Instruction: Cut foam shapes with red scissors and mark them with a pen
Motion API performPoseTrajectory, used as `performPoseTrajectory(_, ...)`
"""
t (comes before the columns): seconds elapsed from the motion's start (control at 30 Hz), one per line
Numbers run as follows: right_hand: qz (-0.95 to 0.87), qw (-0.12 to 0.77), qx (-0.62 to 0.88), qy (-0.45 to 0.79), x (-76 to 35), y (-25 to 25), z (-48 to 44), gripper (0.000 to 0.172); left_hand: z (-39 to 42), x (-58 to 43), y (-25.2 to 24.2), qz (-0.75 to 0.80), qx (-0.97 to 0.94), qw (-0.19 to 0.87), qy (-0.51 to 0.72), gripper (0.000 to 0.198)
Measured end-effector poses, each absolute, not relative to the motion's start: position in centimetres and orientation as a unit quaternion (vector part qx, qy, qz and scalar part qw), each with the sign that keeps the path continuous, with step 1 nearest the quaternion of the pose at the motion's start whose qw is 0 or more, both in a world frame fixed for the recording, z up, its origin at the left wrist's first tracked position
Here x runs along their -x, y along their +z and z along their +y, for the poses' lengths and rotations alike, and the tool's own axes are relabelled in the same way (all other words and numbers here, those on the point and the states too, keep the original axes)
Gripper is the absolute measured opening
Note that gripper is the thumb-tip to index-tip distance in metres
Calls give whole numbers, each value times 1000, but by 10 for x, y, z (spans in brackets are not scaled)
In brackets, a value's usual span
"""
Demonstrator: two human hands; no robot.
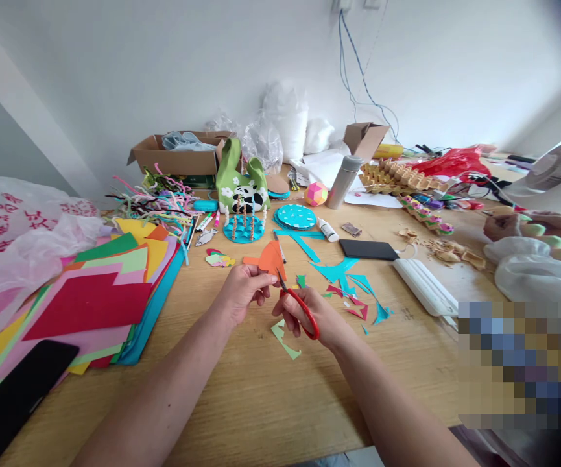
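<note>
Orange paper (269, 258) is pinched in the left hand (241, 292), whose grip is clamped on its lower edge, just above the worktop (241, 395). The right hand (326, 321) has its grip closed on red scissors (294, 297) (blades touching the paper), near teal scraps (338, 271).
</note>
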State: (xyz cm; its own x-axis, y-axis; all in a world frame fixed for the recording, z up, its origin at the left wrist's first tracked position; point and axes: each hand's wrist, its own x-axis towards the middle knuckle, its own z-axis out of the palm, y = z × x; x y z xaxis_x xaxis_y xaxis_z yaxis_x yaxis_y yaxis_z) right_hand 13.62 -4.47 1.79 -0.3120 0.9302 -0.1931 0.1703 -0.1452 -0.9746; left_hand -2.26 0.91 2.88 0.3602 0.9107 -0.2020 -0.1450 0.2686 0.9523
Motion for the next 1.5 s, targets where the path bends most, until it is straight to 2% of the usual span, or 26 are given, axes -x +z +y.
performPoseTrajectory(1.5, -555, 308, 498, 591, -135, 20, -46, 53, 10, 28, 36, 412, -480, 680, 370, 18)
